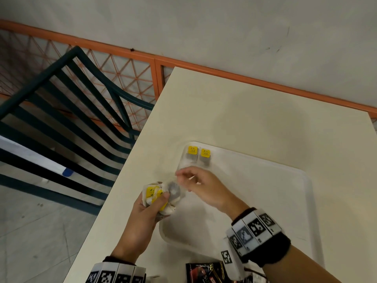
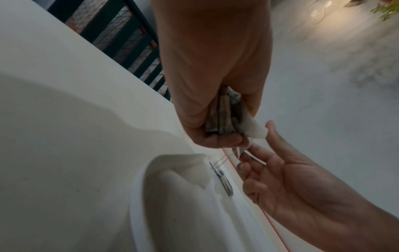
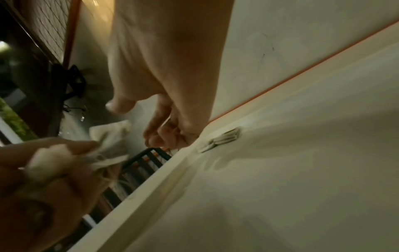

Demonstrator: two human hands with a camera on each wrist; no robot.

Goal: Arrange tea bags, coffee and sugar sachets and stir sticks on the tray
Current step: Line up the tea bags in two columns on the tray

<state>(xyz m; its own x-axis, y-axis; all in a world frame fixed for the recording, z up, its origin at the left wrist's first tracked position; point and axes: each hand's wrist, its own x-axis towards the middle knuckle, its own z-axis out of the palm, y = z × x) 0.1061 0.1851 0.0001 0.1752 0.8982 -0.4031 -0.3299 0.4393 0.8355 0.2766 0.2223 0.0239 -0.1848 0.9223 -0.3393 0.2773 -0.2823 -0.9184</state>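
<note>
Nearest edge of the bench (image 1: 255,111): dark red-and-black sachets (image 1: 204,270) lay in a loose heap just outside the tray, not yet sorted; probably coffee, print too blurred to confirm.

Left hand (image 1: 142,209) held a bunch of tea bags (image 1: 159,199) over the tray's left rim, its grip curled tight round them, yellow tags showing between the fingers. Judged a supply hand: stock kept bunched there so the other could draw one off at a time.

Right hand (image 1: 204,186) reached across to the bunch, thumb and forefinger pinched together on something fine, apparently a tea-bag string (image 2: 224,156); strings looked tangled, so one bag was likely being teased free. Other fingers loosely curled.

White tray (image 1: 306,180), shallow, rimmed: held only two tea bags (image 1: 199,157) in the far left corner, flat, side by side and touching, yellow tags pointing away. A row had seemingly begun there. No sugar or stir sticks in view.

Beyond: dark slatted chair (image 1: 61,103), orange mesh railing (image 1: 114,66).
</note>
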